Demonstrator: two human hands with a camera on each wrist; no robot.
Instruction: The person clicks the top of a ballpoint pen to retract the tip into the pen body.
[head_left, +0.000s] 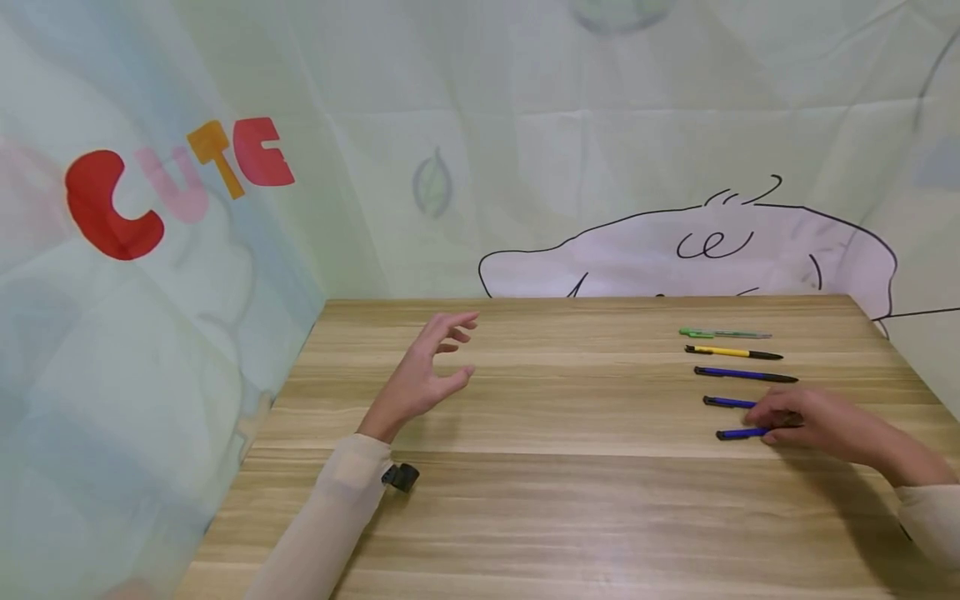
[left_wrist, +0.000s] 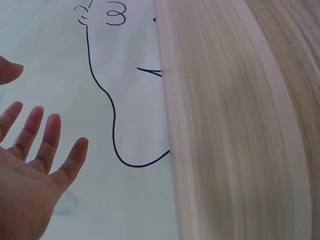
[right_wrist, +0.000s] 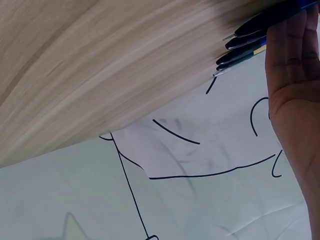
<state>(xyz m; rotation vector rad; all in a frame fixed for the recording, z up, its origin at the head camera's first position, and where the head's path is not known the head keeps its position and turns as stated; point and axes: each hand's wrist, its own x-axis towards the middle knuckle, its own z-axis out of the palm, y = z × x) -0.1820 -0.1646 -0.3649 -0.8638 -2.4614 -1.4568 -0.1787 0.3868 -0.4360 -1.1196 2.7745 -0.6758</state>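
At the right of the table in the head view, pens lie in a column, roughly parallel. From the back come a clear pen with green parts [head_left: 697,333], a yellow pen [head_left: 723,352] with black ends and a blue pen [head_left: 738,374]. Another blue pen [head_left: 726,402] is partly covered by my right hand [head_left: 825,429]. That hand pinches the nearest blue pen [head_left: 738,434] between thumb and curled fingers; its black grip [right_wrist: 265,21] shows in the right wrist view. My left hand [head_left: 423,375] hovers over the table's left side, fingers spread and holding nothing.
The wooden table [head_left: 570,517] meets a printed cloth backdrop [head_left: 525,167] along its back and left edges. A small black device [head_left: 401,477] sits on the left sleeve at the wrist.
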